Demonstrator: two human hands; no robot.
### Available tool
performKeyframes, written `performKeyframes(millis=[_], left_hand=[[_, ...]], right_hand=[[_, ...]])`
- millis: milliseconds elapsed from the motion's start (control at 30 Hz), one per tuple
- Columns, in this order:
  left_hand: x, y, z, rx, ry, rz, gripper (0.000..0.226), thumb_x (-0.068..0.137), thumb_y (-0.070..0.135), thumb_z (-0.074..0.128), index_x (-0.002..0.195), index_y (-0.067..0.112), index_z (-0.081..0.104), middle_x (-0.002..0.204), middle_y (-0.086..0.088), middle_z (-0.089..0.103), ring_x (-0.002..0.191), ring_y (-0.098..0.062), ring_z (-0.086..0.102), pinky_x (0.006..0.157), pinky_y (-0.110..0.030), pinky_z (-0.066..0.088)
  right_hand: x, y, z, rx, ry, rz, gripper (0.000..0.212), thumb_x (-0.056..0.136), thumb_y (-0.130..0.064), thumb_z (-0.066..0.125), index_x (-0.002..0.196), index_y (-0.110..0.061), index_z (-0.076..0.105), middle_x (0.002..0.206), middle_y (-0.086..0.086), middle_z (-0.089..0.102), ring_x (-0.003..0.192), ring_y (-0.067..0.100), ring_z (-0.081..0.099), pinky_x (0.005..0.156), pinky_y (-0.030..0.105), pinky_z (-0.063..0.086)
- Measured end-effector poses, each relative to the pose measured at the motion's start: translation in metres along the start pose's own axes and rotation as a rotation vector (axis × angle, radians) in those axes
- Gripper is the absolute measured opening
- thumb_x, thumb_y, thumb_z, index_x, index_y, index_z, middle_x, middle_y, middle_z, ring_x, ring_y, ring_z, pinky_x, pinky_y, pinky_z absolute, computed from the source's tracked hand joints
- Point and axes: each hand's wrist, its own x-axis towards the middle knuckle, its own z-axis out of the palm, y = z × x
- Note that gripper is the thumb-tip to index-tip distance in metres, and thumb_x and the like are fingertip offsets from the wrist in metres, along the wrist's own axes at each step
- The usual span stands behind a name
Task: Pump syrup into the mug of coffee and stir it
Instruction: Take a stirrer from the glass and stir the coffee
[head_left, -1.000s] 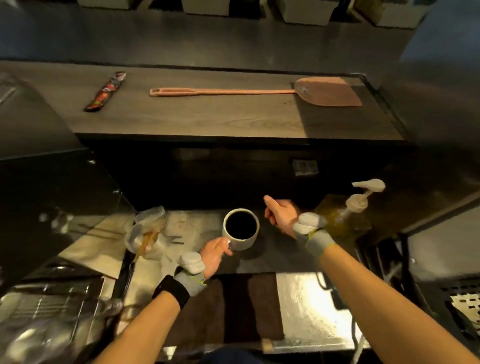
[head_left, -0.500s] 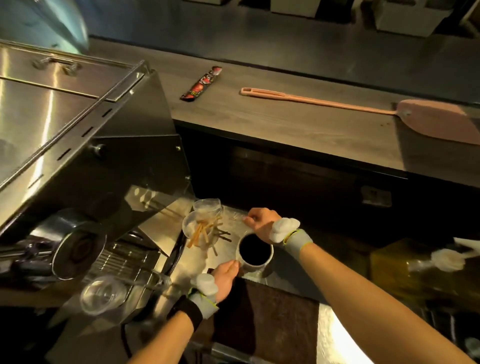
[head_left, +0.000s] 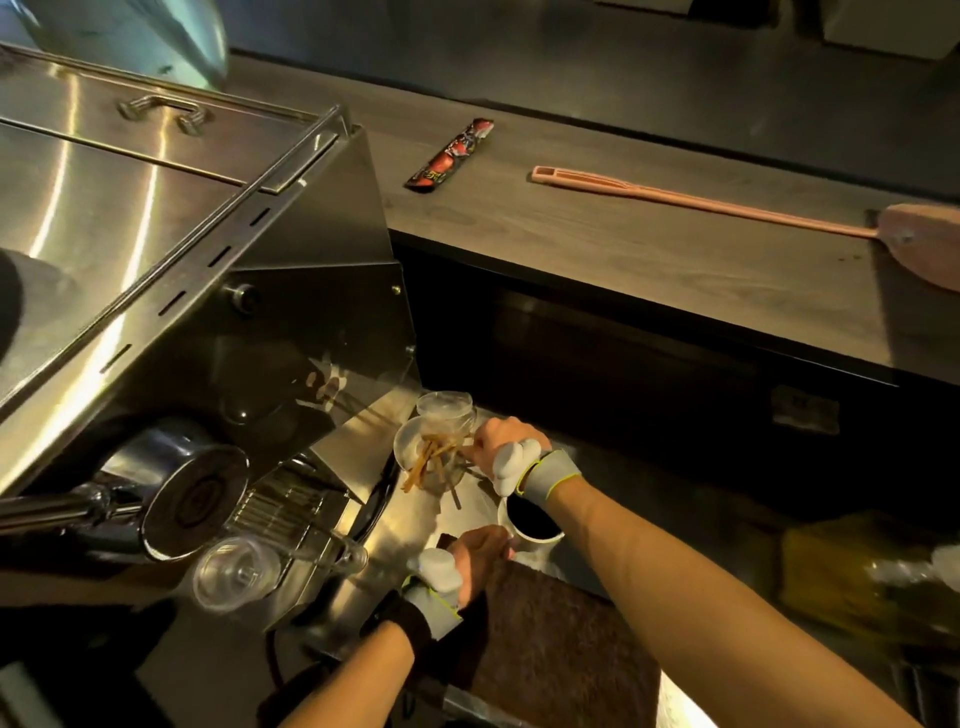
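Left grip (head_left: 480, 553) closed on mug (head_left: 535, 525) handle, mug of coffee just right of it on desk (head_left: 410, 519). Right grip (head_left: 501, 439) beyond mug, closed at stirrers (head_left: 428, 457) in glass (head_left: 423, 454); exact hold unclear.

Espresso machine (head_left: 171, 270), steel, fills 9–10 o'clock. Red snack wrapper (head_left: 451, 155) on wooden counter (head_left: 649, 244) at 12 o'clock. Pink fly swatter (head_left: 727, 210) at 1–2 o'clock. Clear upturned cup (head_left: 236, 571) at 8 o'clock, on drip grate (head_left: 283, 506).
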Motion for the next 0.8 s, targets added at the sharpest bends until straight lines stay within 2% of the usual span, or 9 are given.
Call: performKeyframes(millis=[167, 233, 367, 467, 567, 667, 733, 800], left_hand=[[0.003, -0.006, -0.002, 0.030, 0.000, -0.016, 0.031, 0.087, 0.031, 0.043, 0.065, 0.023, 0.063, 0.064, 0.005, 0.059, 0.064, -0.009, 0.051, 0.064, -0.020, 0.040], [0.004, -0.005, -0.003, 0.064, -0.016, -0.011, 0.036, 0.084, 0.036, 0.041, 0.057, 0.030, 0.064, 0.061, 0.009, 0.057, 0.060, -0.005, 0.050, 0.063, -0.022, 0.039], [0.005, -0.005, -0.004, 0.111, -0.045, 0.006, 0.043, 0.093, 0.025, 0.041, 0.055, 0.031, 0.061, 0.062, 0.012, 0.057, 0.054, 0.007, 0.052, 0.063, -0.014, 0.039], [0.009, -0.009, -0.003, 0.100, -0.042, -0.013, 0.041, 0.093, 0.024, 0.041, 0.054, 0.027, 0.055, 0.061, 0.008, 0.057, 0.060, -0.003, 0.052, 0.071, -0.023, 0.039], [0.008, -0.007, -0.002, 0.101, -0.033, -0.021, 0.039, 0.094, 0.021, 0.039, 0.056, 0.019, 0.049, 0.059, 0.005, 0.053, 0.056, -0.003, 0.048, 0.056, -0.006, 0.036], [0.009, -0.008, -0.001, 0.072, 0.000, -0.015, 0.040, 0.093, 0.014, 0.039, 0.054, 0.015, 0.048, 0.056, 0.003, 0.051, 0.053, -0.003, 0.050, 0.051, -0.004, 0.037], [0.008, -0.009, -0.002, 0.056, 0.028, -0.010, 0.041, 0.092, 0.012, 0.042, 0.052, 0.016, 0.050, 0.051, 0.006, 0.052, 0.042, 0.005, 0.050, 0.052, -0.012, 0.039], [0.011, -0.014, -0.002, 0.047, 0.005, 0.023, 0.042, 0.092, 0.013, 0.042, 0.051, 0.017, 0.050, 0.053, 0.006, 0.054, 0.045, 0.004, 0.049, 0.064, -0.023, 0.036]], right_hand=[[-0.006, 0.000, -0.005, -0.047, 0.078, -0.027, 0.035, 0.095, -0.030, 0.046, 0.118, -0.010, 0.063, 0.119, 0.013, 0.066, 0.108, 0.032, 0.062, 0.072, 0.028, 0.039], [-0.010, 0.002, -0.007, -0.070, 0.112, -0.029, 0.037, 0.096, -0.035, 0.043, 0.116, -0.011, 0.064, 0.117, 0.013, 0.066, 0.105, 0.034, 0.063, 0.072, 0.031, 0.040], [-0.024, 0.012, -0.016, -0.130, 0.203, -0.061, 0.042, 0.096, -0.044, 0.040, 0.109, -0.014, 0.067, 0.111, 0.012, 0.069, 0.100, 0.034, 0.065, 0.073, 0.034, 0.047], [-0.048, 0.021, -0.034, -0.175, 0.294, -0.084, 0.044, 0.096, -0.046, 0.038, 0.107, -0.015, 0.068, 0.107, 0.010, 0.070, 0.097, 0.032, 0.066, 0.074, 0.035, 0.048], [-0.081, 0.032, -0.055, -0.194, 0.317, -0.103, 0.041, 0.097, -0.046, 0.037, 0.107, -0.018, 0.066, 0.104, 0.008, 0.070, 0.095, 0.030, 0.067, 0.076, 0.035, 0.050], [-0.111, 0.042, -0.063, -0.324, 0.336, -0.130, 0.043, 0.098, -0.049, 0.035, 0.110, -0.021, 0.065, 0.103, 0.006, 0.070, 0.093, 0.028, 0.067, 0.074, 0.034, 0.051], [-0.123, 0.047, -0.060, -0.439, 0.308, -0.124, 0.039, 0.097, -0.048, 0.038, 0.109, -0.021, 0.064, 0.102, 0.005, 0.070, 0.092, 0.027, 0.068, 0.070, 0.031, 0.047], [-0.129, 0.051, -0.052, -0.519, 0.280, -0.134, 0.033, 0.094, -0.046, 0.045, 0.106, -0.021, 0.066, 0.101, 0.003, 0.071, 0.092, 0.027, 0.069, 0.068, 0.029, 0.044]])
